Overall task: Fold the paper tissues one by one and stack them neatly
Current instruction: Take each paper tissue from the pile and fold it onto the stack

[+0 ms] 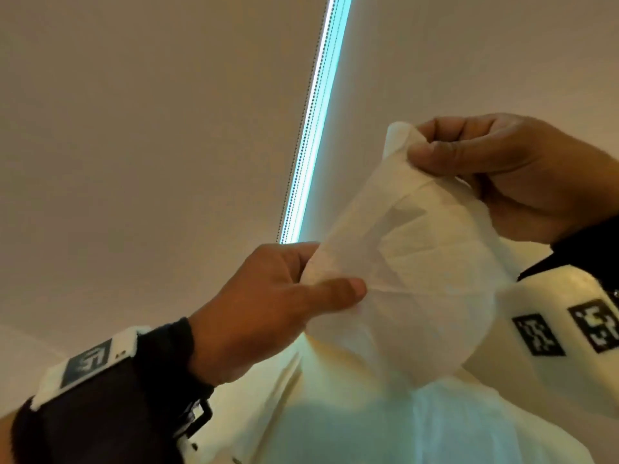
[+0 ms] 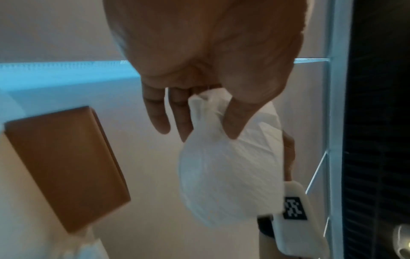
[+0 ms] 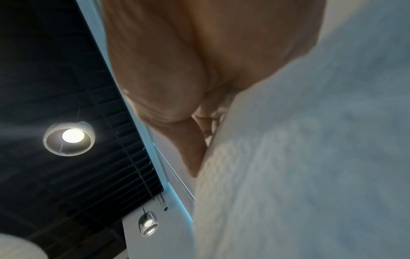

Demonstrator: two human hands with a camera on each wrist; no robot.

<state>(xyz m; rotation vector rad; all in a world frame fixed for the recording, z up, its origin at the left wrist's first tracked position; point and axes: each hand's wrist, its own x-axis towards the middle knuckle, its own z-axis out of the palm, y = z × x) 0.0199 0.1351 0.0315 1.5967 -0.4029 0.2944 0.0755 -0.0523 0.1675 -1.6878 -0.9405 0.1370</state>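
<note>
Held up before a pale wall, a white tissue (image 1: 412, 249) stretches between two hands: the left hand (image 1: 268, 306) pinches its lower corner, the right hand (image 1: 502, 172) its upper corner.

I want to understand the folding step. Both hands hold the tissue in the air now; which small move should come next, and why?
Probably draw the hands apart to pull the tissue flat. The left hand pinches one edge and the right hand pinches another, but the sheet between them sags and is creased, so a neat fold seems hard before it is taut.
</note>
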